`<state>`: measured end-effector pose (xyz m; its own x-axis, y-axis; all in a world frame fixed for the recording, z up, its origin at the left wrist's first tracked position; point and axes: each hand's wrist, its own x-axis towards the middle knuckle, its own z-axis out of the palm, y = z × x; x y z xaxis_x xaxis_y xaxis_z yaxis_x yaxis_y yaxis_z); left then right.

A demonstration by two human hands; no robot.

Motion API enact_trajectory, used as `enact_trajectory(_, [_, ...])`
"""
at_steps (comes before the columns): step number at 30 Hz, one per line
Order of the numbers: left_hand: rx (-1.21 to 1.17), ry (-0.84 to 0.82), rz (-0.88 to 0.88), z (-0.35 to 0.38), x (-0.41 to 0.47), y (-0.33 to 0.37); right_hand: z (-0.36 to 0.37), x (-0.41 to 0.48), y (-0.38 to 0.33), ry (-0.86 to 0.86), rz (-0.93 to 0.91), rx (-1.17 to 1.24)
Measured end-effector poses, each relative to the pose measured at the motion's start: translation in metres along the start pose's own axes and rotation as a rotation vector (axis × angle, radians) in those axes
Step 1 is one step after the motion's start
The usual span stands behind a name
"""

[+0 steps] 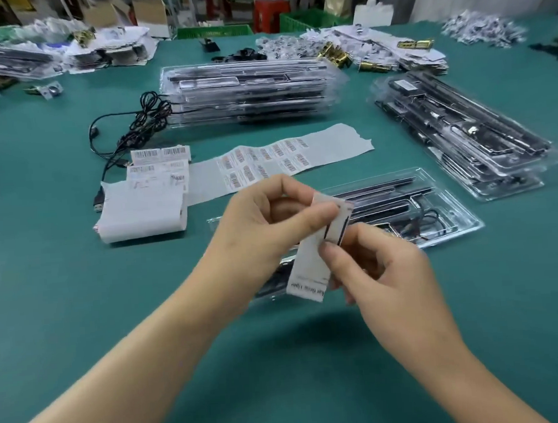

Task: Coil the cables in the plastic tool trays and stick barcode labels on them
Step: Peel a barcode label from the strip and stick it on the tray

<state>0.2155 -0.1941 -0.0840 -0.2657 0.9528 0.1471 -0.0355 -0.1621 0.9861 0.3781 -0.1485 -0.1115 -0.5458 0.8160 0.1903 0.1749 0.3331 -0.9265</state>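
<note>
Left hand (258, 219), right hand (382, 264) pinch label (310, 268) above tray (447, 214)

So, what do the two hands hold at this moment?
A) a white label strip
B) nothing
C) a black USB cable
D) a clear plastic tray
A: the left hand and the right hand both pinch a white label strip above the clear tray.
</note>
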Motion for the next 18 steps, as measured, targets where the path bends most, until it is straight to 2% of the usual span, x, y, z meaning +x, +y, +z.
enact_trajectory(2, [0.089,-0.018,-0.015,-0.004,-0.005,-0.002,0.000,-0.005,-0.002,-0.011,0.070,0.035])
enact_trajectory(3, [0.234,-0.032,0.006,-0.012,-0.007,-0.004,-0.003,-0.009,-0.003,-0.009,0.135,0.074])
enact_trajectory(6, [0.894,-0.102,0.161,-0.041,-0.018,-0.014,-0.011,-0.024,-0.002,-0.019,0.390,0.236])
enact_trajectory(8, [1.119,-0.154,0.171,-0.050,-0.030,-0.020,-0.014,-0.035,-0.002,-0.052,0.534,0.312])
enact_trajectory(11, [1.140,-0.136,0.168,-0.049,-0.041,-0.028,-0.013,-0.046,-0.004,-0.107,0.663,0.352])
enact_trajectory(18, [1.186,-0.055,0.328,-0.043,-0.046,-0.031,-0.002,-0.045,-0.009,-0.231,0.748,0.320])
